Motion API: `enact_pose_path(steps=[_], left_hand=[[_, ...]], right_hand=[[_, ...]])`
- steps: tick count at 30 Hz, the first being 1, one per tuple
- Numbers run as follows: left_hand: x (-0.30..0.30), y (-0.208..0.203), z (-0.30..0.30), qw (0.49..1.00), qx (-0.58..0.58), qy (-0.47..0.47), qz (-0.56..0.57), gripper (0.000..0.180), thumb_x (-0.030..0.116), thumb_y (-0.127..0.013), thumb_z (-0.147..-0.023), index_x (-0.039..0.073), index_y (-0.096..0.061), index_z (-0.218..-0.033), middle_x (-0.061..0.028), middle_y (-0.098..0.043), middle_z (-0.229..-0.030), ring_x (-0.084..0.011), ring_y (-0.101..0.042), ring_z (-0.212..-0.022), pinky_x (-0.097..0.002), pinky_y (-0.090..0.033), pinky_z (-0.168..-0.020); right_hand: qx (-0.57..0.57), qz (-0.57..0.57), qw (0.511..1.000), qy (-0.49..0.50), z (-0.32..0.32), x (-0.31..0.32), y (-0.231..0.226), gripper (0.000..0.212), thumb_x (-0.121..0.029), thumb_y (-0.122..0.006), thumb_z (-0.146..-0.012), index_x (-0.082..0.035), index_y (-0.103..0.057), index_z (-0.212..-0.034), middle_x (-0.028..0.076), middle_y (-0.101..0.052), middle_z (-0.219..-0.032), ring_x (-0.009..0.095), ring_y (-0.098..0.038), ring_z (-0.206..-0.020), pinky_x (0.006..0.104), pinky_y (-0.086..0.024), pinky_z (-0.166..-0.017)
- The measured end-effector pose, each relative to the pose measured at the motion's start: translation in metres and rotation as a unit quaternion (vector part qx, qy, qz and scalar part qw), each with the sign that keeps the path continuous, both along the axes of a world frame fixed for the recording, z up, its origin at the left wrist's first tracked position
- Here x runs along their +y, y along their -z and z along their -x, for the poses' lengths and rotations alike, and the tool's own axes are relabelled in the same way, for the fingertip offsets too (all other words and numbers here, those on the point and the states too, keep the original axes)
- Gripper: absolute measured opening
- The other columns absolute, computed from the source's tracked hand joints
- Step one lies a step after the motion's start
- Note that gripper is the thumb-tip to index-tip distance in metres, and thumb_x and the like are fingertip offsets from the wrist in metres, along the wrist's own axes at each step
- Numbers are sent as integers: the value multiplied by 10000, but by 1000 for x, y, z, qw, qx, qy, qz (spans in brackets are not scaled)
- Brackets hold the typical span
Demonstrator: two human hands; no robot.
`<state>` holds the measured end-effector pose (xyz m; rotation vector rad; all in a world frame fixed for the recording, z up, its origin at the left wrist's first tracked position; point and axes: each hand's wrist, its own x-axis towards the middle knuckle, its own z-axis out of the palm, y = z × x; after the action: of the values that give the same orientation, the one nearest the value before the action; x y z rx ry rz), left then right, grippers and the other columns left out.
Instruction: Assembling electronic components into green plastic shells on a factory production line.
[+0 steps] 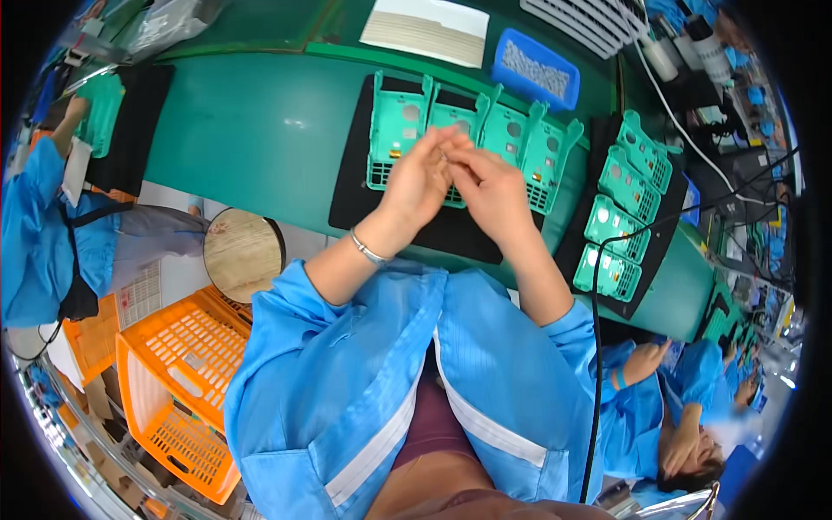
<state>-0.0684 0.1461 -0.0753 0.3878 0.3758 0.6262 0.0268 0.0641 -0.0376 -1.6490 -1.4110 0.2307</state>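
Note:
My left hand (416, 180) and my right hand (492, 192) meet above a row of green plastic housings. Both have their fingers drawn together, the fingertips touching; whatever is between them is too small or hidden to name. Under them several housings stand side by side on a black mat (348, 186). The leftmost housing (400, 117) shows a grid of slots at its near end and two prongs at its far end. My hands partly cover the second housing (451, 114). The rightmost housing (544, 156) lies beyond my right hand.
A blue bin (563, 101) of small pale parts stands behind the housings, beside a pale ridged sheet (425, 33). More green housings (615, 227) lie on a mat to the right, with a black cable (596, 347) hanging nearby. Orange crates (186, 347), a round stool (243, 256) and co-workers flank me.

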Motion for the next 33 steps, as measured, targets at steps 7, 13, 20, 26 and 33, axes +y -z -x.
enact_pose_path(steps=[7,13,20,26,33], left_hand=[[-1,-8,-1,998,29,32,36,456,342,-421,-920,-18,-428,-1199,-174,-444,-1232,-259,-419,-1166,-356,-332,-974],[-6,-1,-5,998,19,57,18,496,365,-414,-920,0,-386,-1254,-163,-438,-1239,-228,-421,-1144,-338,-322,-969],[-8,-4,-12,995,14,97,-5,472,335,-384,-935,8,-364,-1274,-164,-421,-1265,-216,-415,-1149,-330,-317,-974],[-8,5,-13,994,14,108,2,433,300,-362,-942,13,-396,-1264,-179,-421,-1275,-235,-419,-1157,-346,-313,-995],[-8,5,-15,986,71,135,-64,404,217,-427,-921,-21,-399,-1245,-164,-452,-1245,-231,-427,-1169,-340,-338,-994]], right_hand=[[-65,41,997,30,-10,-13,8,95,-102,-610,-747,-64,-612,-834,69,-601,-776,238,-592,-697,317,-485,-561],[-82,41,994,62,-10,-9,13,66,-99,-608,-734,-74,-600,-794,46,-590,-785,232,-584,-694,339,-484,-563],[-66,40,996,42,-20,-11,17,64,-104,-602,-727,-68,-606,-780,48,-592,-770,233,-584,-685,329,-482,-571],[-36,51,996,60,-31,-19,23,98,-70,-619,-747,-46,-624,-842,65,-596,-753,190,-581,-633,279,-464,-543],[-64,54,991,102,-36,-19,27,66,-104,-605,-740,-82,-621,-800,51,-573,-705,226,-577,-626,322,-469,-535]])
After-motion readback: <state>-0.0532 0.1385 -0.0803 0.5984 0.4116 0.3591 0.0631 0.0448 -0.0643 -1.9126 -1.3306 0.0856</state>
